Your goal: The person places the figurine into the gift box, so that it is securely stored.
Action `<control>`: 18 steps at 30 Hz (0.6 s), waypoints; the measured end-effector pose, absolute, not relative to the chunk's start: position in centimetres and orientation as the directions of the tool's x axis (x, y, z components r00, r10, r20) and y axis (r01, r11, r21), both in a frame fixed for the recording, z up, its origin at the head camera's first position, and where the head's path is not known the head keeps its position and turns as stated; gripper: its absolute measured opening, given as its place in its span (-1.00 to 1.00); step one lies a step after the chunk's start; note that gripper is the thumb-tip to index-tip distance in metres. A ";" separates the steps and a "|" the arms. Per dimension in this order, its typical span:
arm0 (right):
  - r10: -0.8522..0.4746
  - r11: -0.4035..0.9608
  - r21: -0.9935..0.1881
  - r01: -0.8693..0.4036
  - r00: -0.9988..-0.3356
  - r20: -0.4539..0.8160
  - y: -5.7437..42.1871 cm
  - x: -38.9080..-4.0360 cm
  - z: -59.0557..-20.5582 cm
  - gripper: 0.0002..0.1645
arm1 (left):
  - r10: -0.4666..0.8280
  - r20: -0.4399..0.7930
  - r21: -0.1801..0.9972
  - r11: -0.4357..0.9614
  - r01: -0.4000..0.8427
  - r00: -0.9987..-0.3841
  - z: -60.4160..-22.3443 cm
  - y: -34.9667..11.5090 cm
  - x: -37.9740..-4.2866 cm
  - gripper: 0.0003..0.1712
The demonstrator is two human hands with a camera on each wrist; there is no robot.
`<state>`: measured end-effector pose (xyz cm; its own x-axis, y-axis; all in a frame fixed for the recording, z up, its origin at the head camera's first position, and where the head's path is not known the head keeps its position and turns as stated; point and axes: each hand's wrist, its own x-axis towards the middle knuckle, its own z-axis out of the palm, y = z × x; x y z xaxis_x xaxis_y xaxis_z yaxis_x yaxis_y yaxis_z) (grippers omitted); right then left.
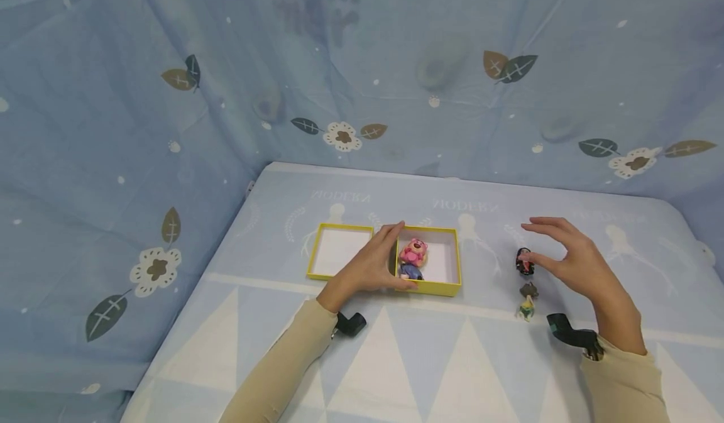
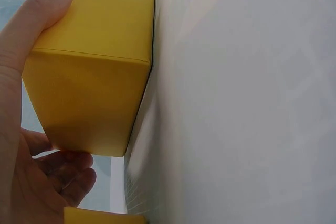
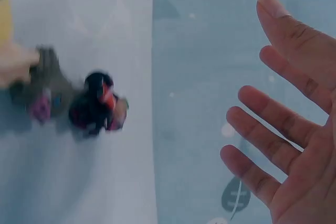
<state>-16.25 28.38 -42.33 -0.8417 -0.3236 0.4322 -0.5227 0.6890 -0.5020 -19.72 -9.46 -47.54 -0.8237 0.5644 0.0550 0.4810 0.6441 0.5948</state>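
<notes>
My left hand [image 1: 366, 264] grips the left end of a yellow box [image 1: 441, 289], thumb on its front wall and fingers toward the back. In the left wrist view the thumb presses the yellow side of the box [image 2: 94, 19]. Inside the white-lined box lie a pink bear figurine [image 1: 415, 252] and a blue figurine [image 1: 411, 273]. My right hand [image 1: 574, 263] hovers with fingers spread, holding nothing. Its thumb overlaps a black-and-red figurine [image 1: 524, 268] in the head view; in the right wrist view that figurine [image 3: 86, 111] appears apart from the fingers.
Left of the box lies its shallow lid [image 1: 342, 251], white inside with a yellow rim. A grey-brown figurine [image 1: 529, 290] and a yellow-green one [image 1: 526, 310] line up in front of the black-and-red one. Blue patterned cloth [image 1: 362, 65] hangs behind the table.
</notes>
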 end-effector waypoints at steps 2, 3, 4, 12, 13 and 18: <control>-0.288 0.692 -0.526 -0.494 -0.858 0.426 29.4 -15.9 -42.5 -0.22 | 0.565 0.053 0.600 0.642 0.478 -0.824 -47.5 -9.4 -19.7 0.51; -0.274 0.698 -0.534 -0.477 -0.867 0.417 29.7 -15.8 -42.7 -0.22 | 0.565 0.052 0.599 0.642 0.478 -0.824 -47.5 -9.4 -19.7 0.51; -0.261 0.702 -0.544 -0.460 -0.877 0.404 30.0 -15.7 -42.8 -0.23 | 0.565 0.052 0.600 0.642 0.478 -0.823 -47.5 -9.4 -19.7 0.50; -0.247 0.751 -0.574 -0.327 -0.945 0.215 31.8 -15.5 -44.3 -0.22 | 0.568 0.040 0.621 0.631 0.466 -0.822 -47.4 -9.4 -19.5 0.50; -0.255 0.753 -0.579 -0.312 -0.950 0.181 32.0 -15.6 -44.6 -0.20 | 0.568 0.038 0.623 0.630 0.464 -0.822 -47.4 -9.4 -19.5 0.50; -0.290 0.774 -0.574 -0.268 -0.955 0.055 32.8 -16.0 -45.9 -0.11 | 0.570 0.037 0.620 0.632 0.466 -0.821 -47.4 -9.3 -19.7 0.51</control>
<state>-16.03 32.76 -45.91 -0.9554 -0.2902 0.0545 -0.2678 0.7738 -0.5741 -19.66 -9.30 -47.43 -0.8210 0.5697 0.0368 0.4660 0.6316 0.6196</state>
